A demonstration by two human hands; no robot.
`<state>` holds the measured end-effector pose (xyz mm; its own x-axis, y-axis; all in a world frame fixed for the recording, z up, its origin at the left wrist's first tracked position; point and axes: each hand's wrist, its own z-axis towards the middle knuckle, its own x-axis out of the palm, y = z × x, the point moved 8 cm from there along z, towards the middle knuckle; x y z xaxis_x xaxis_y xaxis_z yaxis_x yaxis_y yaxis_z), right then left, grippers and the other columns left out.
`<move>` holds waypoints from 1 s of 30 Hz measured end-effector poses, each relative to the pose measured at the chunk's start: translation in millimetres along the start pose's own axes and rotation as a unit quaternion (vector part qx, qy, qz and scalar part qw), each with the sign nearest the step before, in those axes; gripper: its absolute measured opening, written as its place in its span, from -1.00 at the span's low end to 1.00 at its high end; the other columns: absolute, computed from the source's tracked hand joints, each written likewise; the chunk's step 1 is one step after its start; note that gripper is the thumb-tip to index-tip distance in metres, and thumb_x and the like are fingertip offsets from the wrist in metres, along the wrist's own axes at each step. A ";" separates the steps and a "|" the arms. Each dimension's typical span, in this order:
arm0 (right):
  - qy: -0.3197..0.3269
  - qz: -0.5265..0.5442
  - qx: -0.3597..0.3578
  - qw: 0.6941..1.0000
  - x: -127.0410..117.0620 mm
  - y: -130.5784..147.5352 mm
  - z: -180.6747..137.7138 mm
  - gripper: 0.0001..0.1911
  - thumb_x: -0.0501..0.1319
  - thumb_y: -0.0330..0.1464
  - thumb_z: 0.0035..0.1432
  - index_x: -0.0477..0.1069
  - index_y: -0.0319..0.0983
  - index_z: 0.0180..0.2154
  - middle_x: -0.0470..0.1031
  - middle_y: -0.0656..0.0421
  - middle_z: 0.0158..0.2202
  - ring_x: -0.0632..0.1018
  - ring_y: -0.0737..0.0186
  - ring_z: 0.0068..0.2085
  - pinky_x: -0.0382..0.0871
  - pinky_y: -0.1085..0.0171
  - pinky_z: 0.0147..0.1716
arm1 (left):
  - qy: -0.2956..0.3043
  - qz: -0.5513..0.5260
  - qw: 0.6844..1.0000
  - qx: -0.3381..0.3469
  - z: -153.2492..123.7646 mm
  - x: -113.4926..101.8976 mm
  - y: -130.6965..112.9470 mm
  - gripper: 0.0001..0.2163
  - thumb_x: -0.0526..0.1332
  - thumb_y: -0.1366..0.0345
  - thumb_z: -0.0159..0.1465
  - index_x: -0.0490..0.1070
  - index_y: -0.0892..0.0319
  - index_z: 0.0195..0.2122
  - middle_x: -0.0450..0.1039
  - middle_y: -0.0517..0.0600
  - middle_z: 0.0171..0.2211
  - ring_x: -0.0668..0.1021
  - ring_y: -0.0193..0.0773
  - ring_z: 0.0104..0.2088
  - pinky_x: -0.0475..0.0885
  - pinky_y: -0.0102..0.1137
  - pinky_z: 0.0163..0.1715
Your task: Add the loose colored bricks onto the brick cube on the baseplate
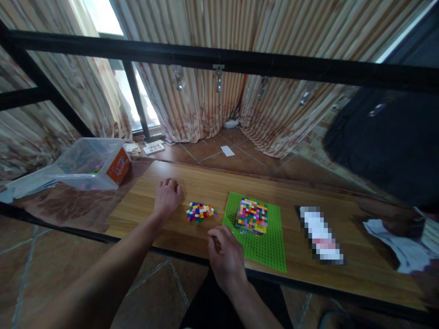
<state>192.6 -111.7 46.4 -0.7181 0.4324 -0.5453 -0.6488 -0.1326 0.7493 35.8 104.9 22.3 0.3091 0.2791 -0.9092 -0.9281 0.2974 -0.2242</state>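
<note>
— Starting with the left hand (pixel 167 196)?
— Resting on the wooden table (pixel 206 185), curled into a loose fist, just at nine o'clock of the loose bricks (pixel 200 212).
— And the right hand (pixel 226 258)?
— Hanging at six o'clock of those bricks, fingers bunched; cannot tell whether pinching anything. Sitting beside the green baseplate (pixel 265 249), carrying a brick block (pixel 252 215).
— Anything around?
— Spotting a clear tub (pixel 89 164) at ten o'clock, a dark bag (pixel 387 146) at two, a black frame bar (pixel 219 59) crossing at twelve.

One head-worn camera looks forward and down at the wooden table (pixel 206 183) from close above.
</note>
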 end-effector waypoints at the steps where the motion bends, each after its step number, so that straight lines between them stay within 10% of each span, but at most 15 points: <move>1: -0.010 0.019 0.015 1.000 -10.8 -3.2 -4.4 -0.79 0.07 -0.45 0.24 0.48 -0.17 -0.28 0.50 0.16 -0.29 0.53 0.29 -0.29 0.41 0.35 -0.30 | 0.000 -0.001 1.000 -0.001 0.1 0.0 0.1 -0.76 0.00 0.26 0.28 0.44 0.17 -0.23 0.47 0.15 -0.12 0.45 0.00 -0.05 0.31 -0.14 0.04; 12: -0.100 -0.009 0.074 0.992 -105.2 -58.5 -4.3 -0.77 0.14 -0.30 0.26 0.58 -0.14 -0.24 0.53 0.09 -0.16 0.57 0.17 -0.12 0.47 0.18 -0.12 | 0.002 -0.015 1.000 -0.004 1.7 -0.5 0.8 -0.77 0.00 0.25 0.27 0.43 0.15 -0.23 0.46 0.16 -0.10 0.44 0.01 -0.02 0.29 -0.13 0.07; 30: 0.034 -0.140 0.015 0.989 -89.1 -54.9 40.2 -0.69 0.10 -0.40 0.20 0.51 -0.17 -0.06 0.58 0.08 -0.13 0.58 0.09 -0.11 0.47 0.07 -0.09 | 0.003 -0.013 1.000 -0.001 1.5 -0.2 -0.5 -0.77 0.00 0.26 0.27 0.43 0.17 -0.25 0.47 0.15 -0.13 0.44 -0.01 -0.04 0.29 -0.14 0.07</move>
<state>302.3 -107.1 69.0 -0.5268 0.3876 -0.7564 -0.8180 0.0107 0.5752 36.6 106.1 23.1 0.3318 0.2652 -0.9053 -0.9199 0.3034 -0.2483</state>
